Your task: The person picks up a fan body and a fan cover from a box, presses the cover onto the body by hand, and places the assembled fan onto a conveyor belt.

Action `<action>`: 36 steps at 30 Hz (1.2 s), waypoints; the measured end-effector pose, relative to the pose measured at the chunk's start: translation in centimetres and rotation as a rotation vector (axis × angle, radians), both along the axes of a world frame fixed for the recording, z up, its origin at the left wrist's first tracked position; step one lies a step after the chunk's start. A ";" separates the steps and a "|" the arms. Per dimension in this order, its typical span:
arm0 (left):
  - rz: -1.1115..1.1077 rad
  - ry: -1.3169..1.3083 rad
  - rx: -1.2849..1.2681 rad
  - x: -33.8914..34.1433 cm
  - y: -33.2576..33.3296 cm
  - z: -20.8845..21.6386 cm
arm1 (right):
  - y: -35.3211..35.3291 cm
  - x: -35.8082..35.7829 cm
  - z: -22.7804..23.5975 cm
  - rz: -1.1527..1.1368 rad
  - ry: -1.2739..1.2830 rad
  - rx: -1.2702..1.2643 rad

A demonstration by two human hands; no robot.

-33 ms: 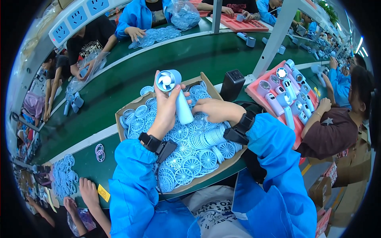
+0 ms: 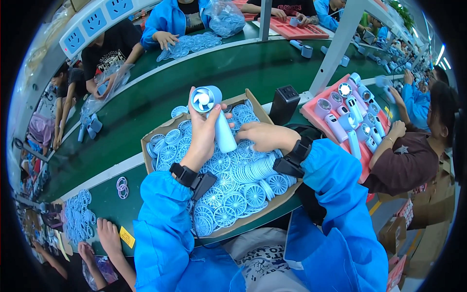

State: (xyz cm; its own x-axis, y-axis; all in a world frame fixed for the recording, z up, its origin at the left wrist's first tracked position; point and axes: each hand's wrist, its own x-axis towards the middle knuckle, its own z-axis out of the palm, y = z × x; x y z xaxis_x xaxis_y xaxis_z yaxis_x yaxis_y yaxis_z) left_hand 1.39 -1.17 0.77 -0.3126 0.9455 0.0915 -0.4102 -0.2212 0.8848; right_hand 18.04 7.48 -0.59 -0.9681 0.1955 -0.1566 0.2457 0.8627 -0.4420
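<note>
My left hand [image 2: 203, 129] is closed round a light blue handheld fan [image 2: 224, 131]. The fan's round head points up with its white blades uncovered, and its handle slants down to the right. Beneath both hands is an open cardboard box [image 2: 146, 155] full of light blue round fan grilles [image 2: 224, 181]. My right hand [image 2: 262, 136] reaches into the box just right of the fan handle. Its fingers are bent down at the grilles, and their tips are partly hidden, so what they pinch does not show.
To the right, a pink tray [image 2: 314, 114] holds several blue and purple fans. A black box-shaped object [image 2: 284, 104] stands behind the carton. Beyond runs a green conveyor belt [image 2: 146, 104]. Loose grilles [image 2: 78, 216] and purple rings [image 2: 122, 187] lie left, near another person's hand [image 2: 108, 233].
My hands and the fan stay in place. At the far right, a person's hand has shifted a blue fan slightly left and up.
</note>
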 end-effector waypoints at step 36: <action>-0.040 0.151 -0.162 0.7 -0.6 -0.4 | 0.1 -1.4 1.0 -0.407 0.893 -0.858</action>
State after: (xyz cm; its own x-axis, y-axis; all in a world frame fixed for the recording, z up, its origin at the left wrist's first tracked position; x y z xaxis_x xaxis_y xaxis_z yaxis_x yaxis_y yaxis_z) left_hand 2.10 -1.82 0.34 -0.2685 0.9631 -0.0201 -0.2761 -0.0570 0.9594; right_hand 16.62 7.59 0.42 -0.6971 0.6575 0.2858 -0.2419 0.1595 -0.9571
